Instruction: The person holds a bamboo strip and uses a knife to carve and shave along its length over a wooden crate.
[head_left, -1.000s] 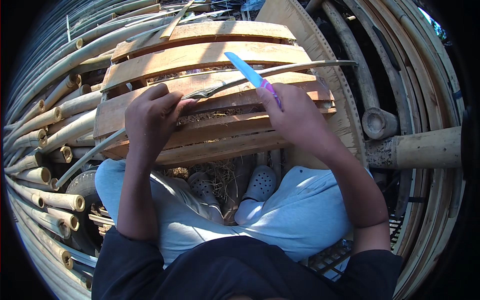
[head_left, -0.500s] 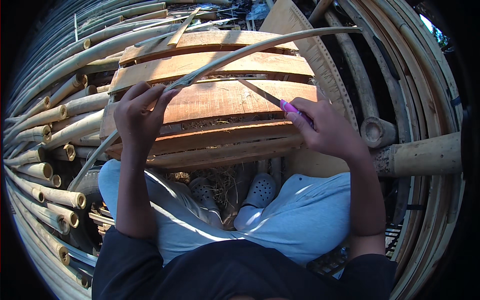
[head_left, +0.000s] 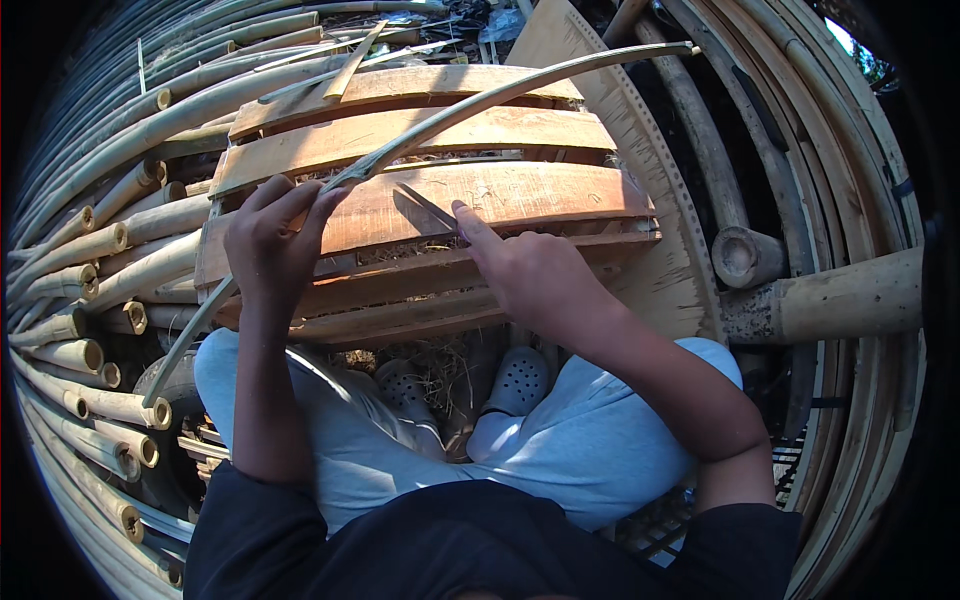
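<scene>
A long, thin bamboo strip (head_left: pixel 520 86) slants across the wooden slatted bench (head_left: pixel 490 190), its far end reaching up to the right. My left hand (head_left: pixel 272 232) is closed round it near a rough, splintered spot, and the strip's lower end runs down beside my left knee. In my right hand (head_left: pixel 530 270) is a knife (head_left: pixel 428 207), its narrow blade pointing up and left over the bench. My index finger stretches along the knife, and my palm hides most of the handle. The blade is apart from the strip.
Many bamboo poles (head_left: pixel 150 268) lie stacked on the left. A thin wooden sheet (head_left: pixel 660 200) leans against the bench's right side, near a thick bamboo pole (head_left: pixel 850 308). Long wooden strips (head_left: pixel 850 170) curve along the right edge. A loose split piece (head_left: pixel 354 60) rests on the bench's far slat.
My right hand has moved left with the knife, bringing the blade nearer my left hand. Its pink handle is now mostly covered. The strip's far end has shifted slightly left.
</scene>
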